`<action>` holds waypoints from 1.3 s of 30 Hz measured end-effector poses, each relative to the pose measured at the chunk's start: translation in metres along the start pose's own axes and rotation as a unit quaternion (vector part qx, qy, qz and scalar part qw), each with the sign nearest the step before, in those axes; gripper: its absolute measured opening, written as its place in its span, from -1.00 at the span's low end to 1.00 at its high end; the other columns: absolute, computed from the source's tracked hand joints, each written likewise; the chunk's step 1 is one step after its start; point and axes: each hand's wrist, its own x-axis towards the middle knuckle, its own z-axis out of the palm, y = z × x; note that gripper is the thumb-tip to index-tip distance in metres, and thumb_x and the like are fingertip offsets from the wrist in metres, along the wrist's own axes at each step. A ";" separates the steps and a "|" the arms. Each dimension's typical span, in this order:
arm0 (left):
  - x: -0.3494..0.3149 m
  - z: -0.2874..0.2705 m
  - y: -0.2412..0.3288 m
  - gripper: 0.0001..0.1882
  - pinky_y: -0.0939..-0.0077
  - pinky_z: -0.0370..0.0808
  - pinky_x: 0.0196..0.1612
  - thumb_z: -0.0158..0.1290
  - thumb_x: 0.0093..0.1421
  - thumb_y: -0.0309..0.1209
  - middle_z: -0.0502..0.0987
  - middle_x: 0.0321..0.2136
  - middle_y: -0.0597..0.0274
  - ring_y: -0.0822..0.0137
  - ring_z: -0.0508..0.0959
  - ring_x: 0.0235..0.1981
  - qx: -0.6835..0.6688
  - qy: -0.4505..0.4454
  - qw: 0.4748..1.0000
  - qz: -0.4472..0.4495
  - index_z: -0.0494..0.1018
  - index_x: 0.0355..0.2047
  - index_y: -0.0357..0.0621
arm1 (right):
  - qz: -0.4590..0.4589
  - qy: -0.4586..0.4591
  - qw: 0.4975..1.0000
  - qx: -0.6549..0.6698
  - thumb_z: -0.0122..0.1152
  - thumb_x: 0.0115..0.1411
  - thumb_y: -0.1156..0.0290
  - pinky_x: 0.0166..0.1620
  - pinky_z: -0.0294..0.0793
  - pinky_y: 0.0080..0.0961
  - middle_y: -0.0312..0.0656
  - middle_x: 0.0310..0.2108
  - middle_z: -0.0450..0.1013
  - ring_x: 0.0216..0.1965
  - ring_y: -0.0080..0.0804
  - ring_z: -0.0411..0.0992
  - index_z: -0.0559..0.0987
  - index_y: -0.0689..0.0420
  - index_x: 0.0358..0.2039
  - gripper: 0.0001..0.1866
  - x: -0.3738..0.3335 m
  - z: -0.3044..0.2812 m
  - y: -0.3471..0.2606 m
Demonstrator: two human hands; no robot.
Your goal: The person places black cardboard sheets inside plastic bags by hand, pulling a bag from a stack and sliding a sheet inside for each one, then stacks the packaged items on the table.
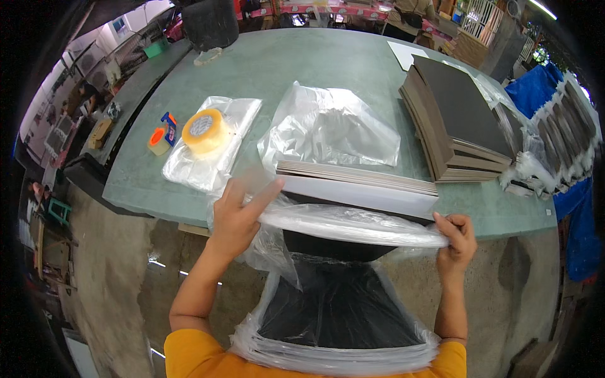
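Plastic bag [353,225] between both hands [236,220] [456,243], well apart

Left grip [236,213] juts its thumb inward; right grip [458,239] pinches.

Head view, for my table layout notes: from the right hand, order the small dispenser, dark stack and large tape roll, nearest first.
From the right hand:
1. Dark stack: beyond it, right side.
2. Large tape roll: left side, on folded plastic.
3. Small dispenser: farther left, beside that plastic.
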 end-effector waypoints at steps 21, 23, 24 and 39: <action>-0.066 0.049 -0.029 -0.78 0.56 0.37 -0.30 0.00 0.03 -0.41 0.47 -0.40 0.21 0.41 0.46 -0.42 -0.370 -0.341 0.822 -0.266 0.40 -0.31 -0.25 | 0.377 -0.289 0.847 0.237 0.02 0.05 0.26 -0.18 0.33 -0.38 -0.08 -0.32 0.43 -0.28 -0.28 0.39 0.48 0.22 -0.29 -0.70 -0.055 0.044 0.067; -0.033 -0.005 0.003 -0.80 0.60 0.36 -0.35 -0.02 0.06 -0.42 0.46 -0.39 0.22 0.41 0.44 -0.45 -0.560 -0.354 0.738 -0.126 0.40 -0.31 -0.23 | 0.211 -0.366 0.679 0.601 -0.02 0.10 0.22 -0.08 0.27 -0.33 0.00 -0.27 0.41 -0.18 -0.16 0.36 0.45 0.24 -0.23 -0.65 -0.048 -0.003 0.054; -0.025 -0.015 0.011 -0.81 0.61 0.35 -0.36 -0.03 0.08 -0.41 0.45 -0.40 0.22 0.41 0.43 -0.46 -0.625 -0.404 0.668 0.012 0.40 -0.30 -0.22 | 0.073 -0.461 0.608 0.642 -0.03 0.10 0.17 -0.03 0.21 -0.33 0.02 -0.19 0.36 -0.10 -0.15 0.29 0.43 0.23 -0.19 -0.61 -0.036 -0.004 0.030; 0.007 0.099 0.088 -0.66 0.38 0.30 -0.21 -0.07 0.09 -0.19 0.37 -0.34 0.09 0.22 0.35 -0.21 -0.533 -0.202 0.820 -0.054 0.34 -0.25 -0.18 | 0.062 -0.498 0.797 0.336 0.10 0.04 0.12 -0.27 0.33 -0.57 -0.10 -0.24 0.36 -0.27 -0.49 0.34 0.35 0.24 -0.12 -0.50 -0.015 0.110 -0.027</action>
